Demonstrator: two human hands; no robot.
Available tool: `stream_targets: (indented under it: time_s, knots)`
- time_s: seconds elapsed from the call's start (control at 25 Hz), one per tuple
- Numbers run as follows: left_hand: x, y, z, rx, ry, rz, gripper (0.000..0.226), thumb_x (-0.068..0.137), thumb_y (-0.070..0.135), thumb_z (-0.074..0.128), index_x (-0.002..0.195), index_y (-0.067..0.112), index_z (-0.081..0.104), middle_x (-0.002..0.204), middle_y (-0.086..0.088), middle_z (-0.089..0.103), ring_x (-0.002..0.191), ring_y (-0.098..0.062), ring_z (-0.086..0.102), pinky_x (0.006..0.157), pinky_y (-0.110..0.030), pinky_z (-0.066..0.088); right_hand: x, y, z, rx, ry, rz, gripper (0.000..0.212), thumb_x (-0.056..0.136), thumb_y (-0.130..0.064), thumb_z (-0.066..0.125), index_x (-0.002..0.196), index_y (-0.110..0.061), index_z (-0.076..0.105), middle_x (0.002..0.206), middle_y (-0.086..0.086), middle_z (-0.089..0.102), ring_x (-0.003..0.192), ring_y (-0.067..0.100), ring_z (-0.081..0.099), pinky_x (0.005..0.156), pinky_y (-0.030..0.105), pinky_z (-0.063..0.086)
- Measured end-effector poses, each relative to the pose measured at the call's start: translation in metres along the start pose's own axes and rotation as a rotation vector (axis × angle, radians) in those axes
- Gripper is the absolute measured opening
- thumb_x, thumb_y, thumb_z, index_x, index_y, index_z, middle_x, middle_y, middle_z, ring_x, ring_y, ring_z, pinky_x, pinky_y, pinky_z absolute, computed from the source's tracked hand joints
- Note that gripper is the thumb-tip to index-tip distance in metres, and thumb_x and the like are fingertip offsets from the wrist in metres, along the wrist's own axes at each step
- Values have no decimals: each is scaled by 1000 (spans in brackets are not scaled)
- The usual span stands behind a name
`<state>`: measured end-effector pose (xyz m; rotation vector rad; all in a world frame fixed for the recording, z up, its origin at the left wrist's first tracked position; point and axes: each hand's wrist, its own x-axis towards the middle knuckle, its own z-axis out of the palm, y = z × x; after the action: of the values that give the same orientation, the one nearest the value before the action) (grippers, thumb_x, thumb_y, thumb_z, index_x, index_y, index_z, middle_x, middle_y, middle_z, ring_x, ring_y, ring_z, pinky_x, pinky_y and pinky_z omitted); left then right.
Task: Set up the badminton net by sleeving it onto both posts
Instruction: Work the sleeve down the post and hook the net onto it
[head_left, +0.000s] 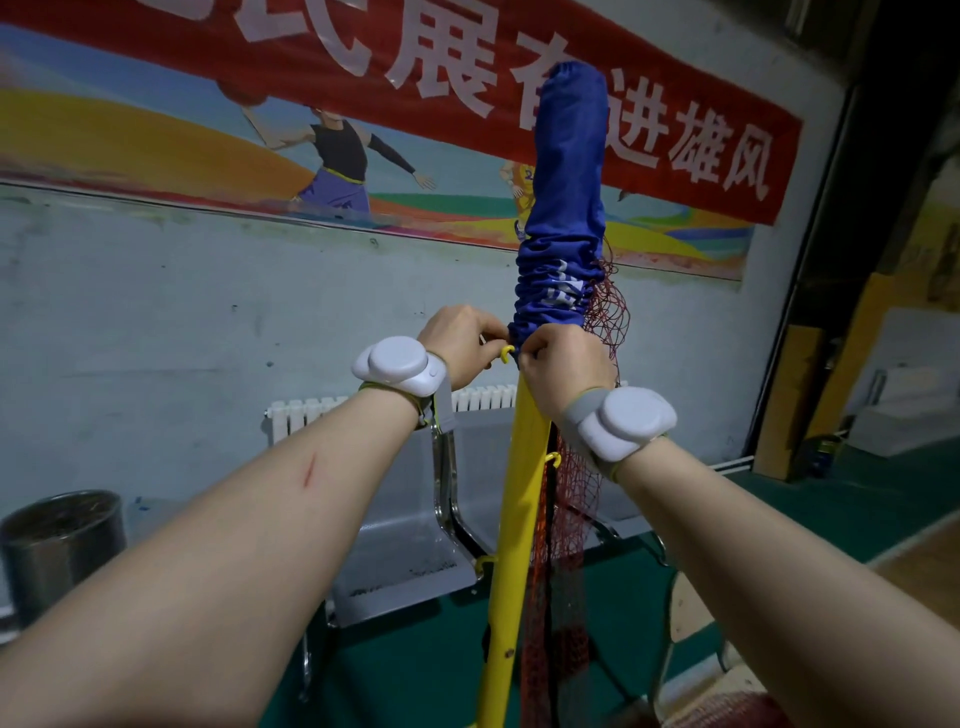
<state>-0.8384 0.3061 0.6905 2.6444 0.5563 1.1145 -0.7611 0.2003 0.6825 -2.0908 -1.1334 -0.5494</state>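
Observation:
A yellow post (514, 545) stands upright in front of me, with small yellow hooks along its left side. The net's blue fabric sleeve (569, 197) covers the post's top and is bunched up just above my hands. My left hand (460, 340) pinches the sleeve's lower edge on the left, by the top hook. My right hand (563, 361) grips the same edge on the right. The red mesh net (571, 525) hangs in a loose bundle down the post's right side. White sensor bands sit on both wrists.
A metal bench (415, 530) stands against the wall behind the post, with a white radiator (306, 413) above it. A metal bin (62, 540) is at the left. A wooden chair (691, 613) is at the lower right on the green floor.

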Motion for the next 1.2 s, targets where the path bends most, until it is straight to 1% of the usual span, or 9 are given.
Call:
stream_targets:
  time_s: [0.12, 0.32, 0.64, 0.72, 0.8, 0.88, 1.04, 1.12, 1.2]
  knots:
    - [-7, -1, -4, 1, 15, -19, 18, 88, 20, 57, 94, 17, 73, 77, -4, 71, 69, -15, 64, 77, -27, 50, -1, 1, 1, 152, 14, 3, 18, 85, -16, 54, 88, -16, 71, 85, 12, 70, 81, 30, 62, 64, 32, 46]
    - [-16, 1, -11, 14, 30, -12, 19, 87, 18, 56, 94, 17, 74, 68, 2, 62, 69, -15, 60, 77, -27, 50, -5, 0, 0, 248, 9, -23, 18, 86, -13, 55, 87, -14, 73, 86, 10, 71, 80, 25, 60, 74, 36, 52]
    - [-22, 5, -9, -25, 70, -34, 17, 85, 15, 58, 89, 10, 73, 79, -6, 71, 73, -19, 61, 78, -29, 52, -6, 4, -4, 454, -39, -19, 12, 85, -11, 61, 86, -8, 73, 83, 10, 69, 84, 28, 62, 83, 39, 52]
    - [-22, 6, -8, -24, 78, -39, 14, 82, 13, 59, 84, 8, 71, 79, -7, 70, 72, -20, 59, 76, -29, 51, -4, 4, -3, 410, -44, -27, 12, 85, -11, 60, 87, -10, 71, 72, 3, 65, 76, 24, 57, 74, 34, 49]
    - [-21, 6, -8, -23, 86, -37, 10, 80, 11, 59, 80, 8, 69, 75, -5, 65, 69, -19, 54, 71, -28, 47, -6, 2, 0, 352, -1, -36, 7, 84, -12, 57, 87, -16, 62, 63, -7, 52, 70, 21, 51, 66, 31, 44]
    - [-19, 5, -9, -16, 77, -18, 11, 80, 9, 57, 82, 7, 68, 73, -4, 62, 69, -18, 52, 69, -24, 42, -10, 1, 3, 255, 19, -85, 12, 84, -16, 57, 92, -17, 48, 73, -5, 51, 73, 25, 51, 65, 34, 43]
    - [-14, 2, -13, -20, 31, 7, 14, 84, 8, 55, 89, 5, 68, 80, -5, 64, 74, -17, 53, 71, -22, 41, -13, 4, 5, -224, 47, -213, 22, 91, -15, 48, 112, -9, 44, 109, 7, 52, 80, 32, 51, 61, 34, 34]
    - [-11, 1, -15, -29, 12, 17, 14, 86, 9, 54, 91, 6, 68, 82, -5, 64, 76, -17, 55, 74, -23, 43, -9, 6, 3, -277, 90, -247, 19, 93, -14, 44, 110, -7, 50, 113, 10, 52, 86, 34, 54, 60, 35, 34]
    - [-8, 0, -16, -34, -1, 19, 14, 87, 10, 54, 91, 7, 67, 80, -2, 61, 76, -18, 55, 74, -25, 44, -5, 9, -1, -158, 70, -231, 20, 93, -16, 45, 106, -8, 58, 111, 9, 55, 91, 33, 56, 65, 37, 42]
